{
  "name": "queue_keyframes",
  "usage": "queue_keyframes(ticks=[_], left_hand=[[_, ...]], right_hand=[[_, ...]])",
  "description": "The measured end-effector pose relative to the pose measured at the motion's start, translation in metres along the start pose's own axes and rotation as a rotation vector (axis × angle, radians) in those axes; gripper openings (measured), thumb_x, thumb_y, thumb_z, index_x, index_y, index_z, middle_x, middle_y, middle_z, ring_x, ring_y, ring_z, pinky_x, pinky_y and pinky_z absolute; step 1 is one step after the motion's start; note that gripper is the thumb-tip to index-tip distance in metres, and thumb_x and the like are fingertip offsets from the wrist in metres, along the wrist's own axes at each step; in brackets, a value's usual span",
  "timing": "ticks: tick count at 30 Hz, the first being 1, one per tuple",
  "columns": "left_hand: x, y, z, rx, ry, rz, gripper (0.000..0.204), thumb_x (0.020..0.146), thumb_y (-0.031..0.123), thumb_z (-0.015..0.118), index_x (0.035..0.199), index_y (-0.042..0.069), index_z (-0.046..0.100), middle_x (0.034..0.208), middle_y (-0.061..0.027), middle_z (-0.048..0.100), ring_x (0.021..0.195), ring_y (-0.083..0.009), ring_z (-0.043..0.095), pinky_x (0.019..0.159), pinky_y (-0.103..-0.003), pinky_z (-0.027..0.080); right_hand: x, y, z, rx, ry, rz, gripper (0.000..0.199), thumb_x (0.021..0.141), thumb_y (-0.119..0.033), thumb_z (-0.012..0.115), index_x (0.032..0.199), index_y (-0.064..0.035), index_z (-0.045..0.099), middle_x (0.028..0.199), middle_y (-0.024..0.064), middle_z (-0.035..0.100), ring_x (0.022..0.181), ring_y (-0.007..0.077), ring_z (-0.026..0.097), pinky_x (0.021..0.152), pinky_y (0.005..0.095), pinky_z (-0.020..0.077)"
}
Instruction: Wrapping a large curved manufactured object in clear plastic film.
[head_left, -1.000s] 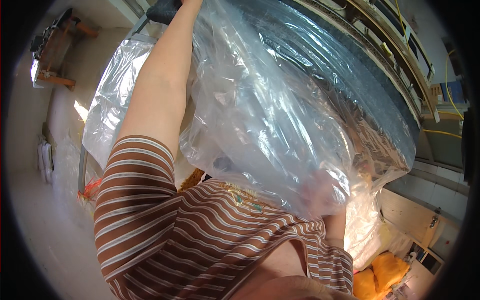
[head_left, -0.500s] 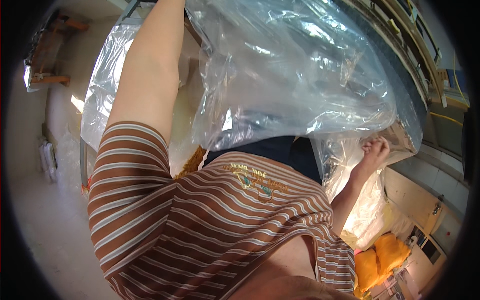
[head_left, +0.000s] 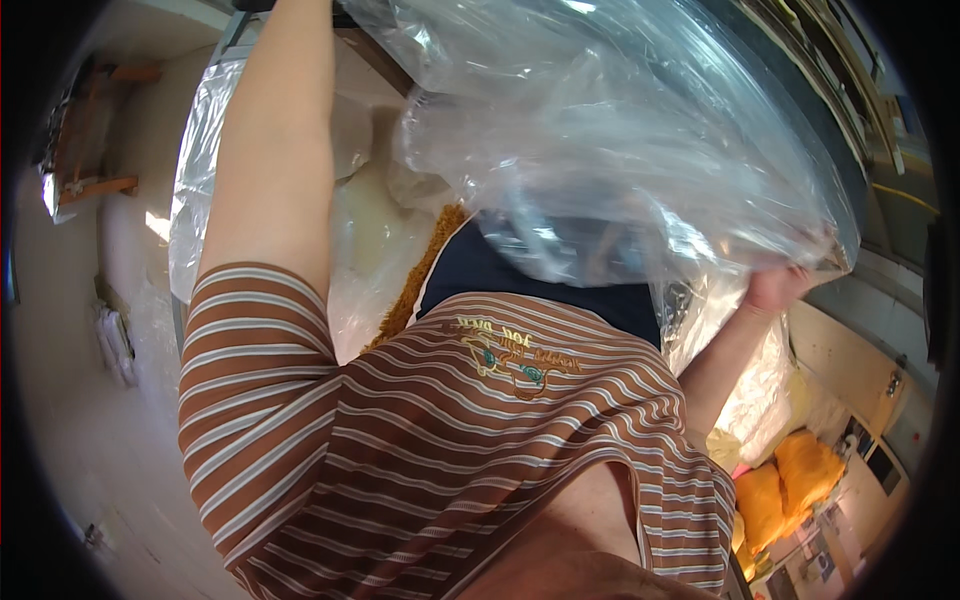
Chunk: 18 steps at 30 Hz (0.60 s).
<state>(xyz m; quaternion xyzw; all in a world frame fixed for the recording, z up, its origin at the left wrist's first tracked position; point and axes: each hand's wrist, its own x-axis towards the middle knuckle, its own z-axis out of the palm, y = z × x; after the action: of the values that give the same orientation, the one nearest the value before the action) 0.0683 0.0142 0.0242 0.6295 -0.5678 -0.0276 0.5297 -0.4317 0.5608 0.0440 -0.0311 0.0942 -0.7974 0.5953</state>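
Note:
A large, loose piece of clear plastic film [head_left: 620, 130] spreads over the worktop in front of me and sags toward my lap, its folds shiny and wrinkled. My right hand [head_left: 780, 288] is at the film's lower right edge. Its fingers are closed on the plastic and partly covered by it. My left arm reaches far forward past the film's left side. The left hand lies beyond the upper edge of the picture, so what it touches is hidden.
More clear plastic [head_left: 205, 170] hangs left of my left arm. Crumpled plastic [head_left: 745, 385] lies beside my right forearm, with an orange bundle [head_left: 790, 490] behind it. A brown fluffy seat cover [head_left: 425, 270] shows at my hip. Wooden brackets [head_left: 100, 185] stand at far left.
The film's near edge has lifted and shifted away from my lap, uncovering more of the dark trousers. My right hand has moved slightly right and taken hold of the film's edge.

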Motion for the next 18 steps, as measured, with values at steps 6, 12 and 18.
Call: queue_keyframes(ticks=[6, 12, 18], left_hand=[[-0.012, 0.028, -0.006, -0.18, -0.172, -0.006, 0.032, 0.084, 0.031, 0.053, 0.101, 0.006, 0.062, 0.094, -0.0166, 0.063, 0.09, -0.0281, 0.059, 0.079, -0.037, 0.044], [0.001, 0.029, 0.015, -0.18, -0.119, 0.098, 0.03, 0.087, 0.026, 0.051, 0.095, -0.002, 0.052, 0.092, -0.0265, 0.055, 0.083, -0.0391, 0.052, 0.075, -0.046, 0.041], [-0.018, 0.042, 0.022, -0.109, -0.104, 0.068, 0.039, 0.076, 0.034, 0.059, 0.092, -0.001, 0.066, 0.094, -0.0208, 0.064, 0.089, -0.0313, 0.061, 0.08, -0.038, 0.046]], right_hand=[[-0.045, 0.006, 0.023, -1.017, 0.608, -0.301, 0.032, 0.086, -0.018, 0.055, 0.113, -0.0023, 0.053, 0.108, 0.0065, 0.057, 0.091, 0.0143, 0.053, 0.079, 0.0254, 0.0435], [-0.055, 0.139, 0.032, -1.535, -0.09, 0.726, 0.039, 0.083, -0.013, 0.055, 0.119, -0.0004, 0.052, 0.109, 0.0077, 0.059, 0.095, 0.0131, 0.054, 0.085, 0.0264, 0.043], [-0.034, 0.139, 0.049, -0.693, -0.067, 0.287, 0.042, 0.085, -0.023, 0.056, 0.118, 0.0024, 0.051, 0.112, 0.0128, 0.058, 0.105, 0.0217, 0.053, 0.092, 0.0348, 0.0402]])
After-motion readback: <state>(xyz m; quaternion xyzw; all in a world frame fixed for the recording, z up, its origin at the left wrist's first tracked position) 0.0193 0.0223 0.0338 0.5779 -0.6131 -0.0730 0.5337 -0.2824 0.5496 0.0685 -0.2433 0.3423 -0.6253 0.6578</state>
